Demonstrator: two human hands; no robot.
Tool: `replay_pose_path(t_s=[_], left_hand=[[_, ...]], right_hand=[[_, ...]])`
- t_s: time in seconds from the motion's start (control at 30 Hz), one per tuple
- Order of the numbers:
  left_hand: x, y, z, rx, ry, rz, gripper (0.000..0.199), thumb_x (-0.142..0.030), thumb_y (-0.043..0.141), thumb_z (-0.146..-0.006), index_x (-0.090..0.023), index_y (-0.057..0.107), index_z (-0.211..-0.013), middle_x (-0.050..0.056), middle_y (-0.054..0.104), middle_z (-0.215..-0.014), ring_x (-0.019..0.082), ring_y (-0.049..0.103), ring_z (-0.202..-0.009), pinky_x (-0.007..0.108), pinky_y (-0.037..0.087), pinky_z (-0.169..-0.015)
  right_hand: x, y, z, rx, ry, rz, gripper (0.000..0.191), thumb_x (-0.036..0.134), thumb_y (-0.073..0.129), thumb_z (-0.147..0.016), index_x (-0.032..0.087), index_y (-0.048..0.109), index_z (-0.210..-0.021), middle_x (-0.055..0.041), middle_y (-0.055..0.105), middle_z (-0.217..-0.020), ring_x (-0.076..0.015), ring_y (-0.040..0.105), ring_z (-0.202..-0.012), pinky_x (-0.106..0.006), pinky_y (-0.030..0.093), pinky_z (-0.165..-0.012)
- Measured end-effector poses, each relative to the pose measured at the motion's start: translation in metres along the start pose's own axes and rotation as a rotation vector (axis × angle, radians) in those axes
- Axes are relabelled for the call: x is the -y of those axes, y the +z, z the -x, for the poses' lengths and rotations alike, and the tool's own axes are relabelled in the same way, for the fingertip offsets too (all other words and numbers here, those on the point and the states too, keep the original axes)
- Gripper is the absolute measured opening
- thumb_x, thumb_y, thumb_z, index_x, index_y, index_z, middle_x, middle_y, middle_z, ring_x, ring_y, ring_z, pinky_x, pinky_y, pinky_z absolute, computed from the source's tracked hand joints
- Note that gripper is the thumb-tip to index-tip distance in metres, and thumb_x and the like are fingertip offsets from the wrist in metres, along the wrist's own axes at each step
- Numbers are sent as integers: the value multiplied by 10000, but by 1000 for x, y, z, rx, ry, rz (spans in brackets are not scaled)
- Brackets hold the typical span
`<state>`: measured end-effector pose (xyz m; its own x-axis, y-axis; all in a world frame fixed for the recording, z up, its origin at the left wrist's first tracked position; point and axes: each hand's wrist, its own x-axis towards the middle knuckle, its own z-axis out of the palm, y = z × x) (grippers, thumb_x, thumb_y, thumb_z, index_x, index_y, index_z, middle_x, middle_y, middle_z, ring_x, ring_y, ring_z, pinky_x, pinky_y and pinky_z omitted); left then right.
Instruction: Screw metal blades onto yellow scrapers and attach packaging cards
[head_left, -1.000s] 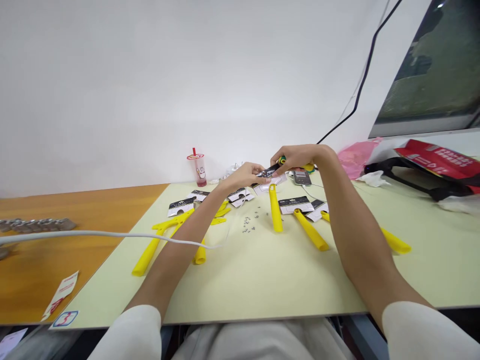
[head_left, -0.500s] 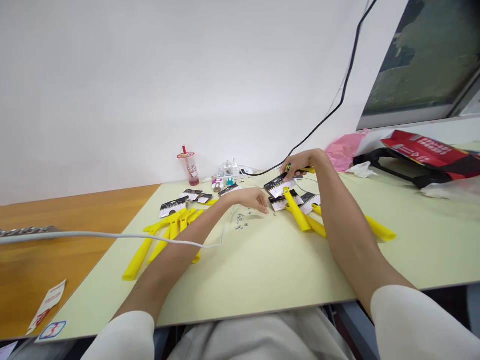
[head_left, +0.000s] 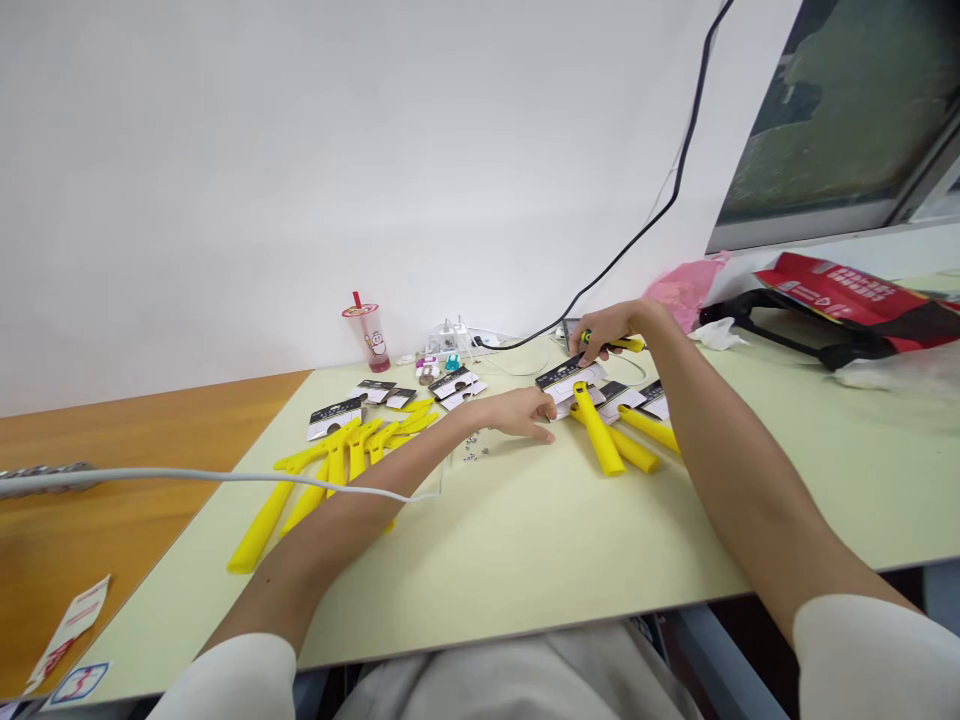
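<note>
My left hand (head_left: 521, 413) hovers low over the table, thumb and forefinger apart, with nothing visible between them. Just left of its fingers lie several small shiny metal pieces (head_left: 471, 450). My right hand (head_left: 604, 328) is wrapped round a yellow-and-black tool handle (head_left: 630, 344); its working end cannot be made out. The fingertips of that hand reach down to a black-and-white card packet (head_left: 568, 377). In front of the packet lie several yellow plastic handles (head_left: 598, 430), partly overlapping. More yellow handles (head_left: 262, 525) are fanned out on the left, partly behind my left forearm.
A cup with a red straw (head_left: 369, 338) stands near the wall beside a plugged power strip (head_left: 450, 338). Card packets (head_left: 334, 418) lie at the left. A white cable (head_left: 225, 472) crosses before my left forearm. A red-and-black package (head_left: 847, 300) lies at right.
My left hand has moved slightly right, and its thumb and forefinger have spread apart. My right hand keeps the tool handle by the packet. The whole view has shifted a little.
</note>
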<state>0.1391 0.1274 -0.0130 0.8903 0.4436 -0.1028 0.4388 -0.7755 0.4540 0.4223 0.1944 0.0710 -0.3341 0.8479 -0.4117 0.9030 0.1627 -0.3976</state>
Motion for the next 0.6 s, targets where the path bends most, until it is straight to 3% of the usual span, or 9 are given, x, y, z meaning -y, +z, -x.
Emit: replay_pose_path(t_s=[0.2,0.3,0.43,0.6], left_hand=[[0,3,-11,-44,45,28,314,-369,822,-897,-157,762,-1121,171,755,-1289,310,713,-1157,396,542,-980],[2,6,-8,-84,15,73,234,-331,799,-907,-167,764,-1070,152,775,-1224,290,721,-1117,387,548,-966],[8,10,-3,-76,-25,98,140,-299,718,-954,-169,751,-994,112,806,-1070,242,737,-963,346,548,-848],[13,8,5,-63,-46,105,115,-290,752,-939,-175,745,-938,92,799,-991,230,726,-913,335,523,-812]], right_hand=[[-6,9,-2,58,115,-90,638,477,1083,-601,187,758,-1067,-57,723,-723,-272,708,-836,-322,446,-628],[-2,14,-5,59,126,-89,613,494,1094,-593,180,767,-1006,-89,744,-749,-283,724,-834,-332,431,-616],[7,18,-7,47,125,-23,568,501,1103,-574,182,812,-943,-86,711,-739,-242,652,-733,-344,405,-587],[5,16,-11,50,126,44,522,442,1096,-531,179,848,-907,-79,686,-750,-216,567,-696,-348,414,-597]])
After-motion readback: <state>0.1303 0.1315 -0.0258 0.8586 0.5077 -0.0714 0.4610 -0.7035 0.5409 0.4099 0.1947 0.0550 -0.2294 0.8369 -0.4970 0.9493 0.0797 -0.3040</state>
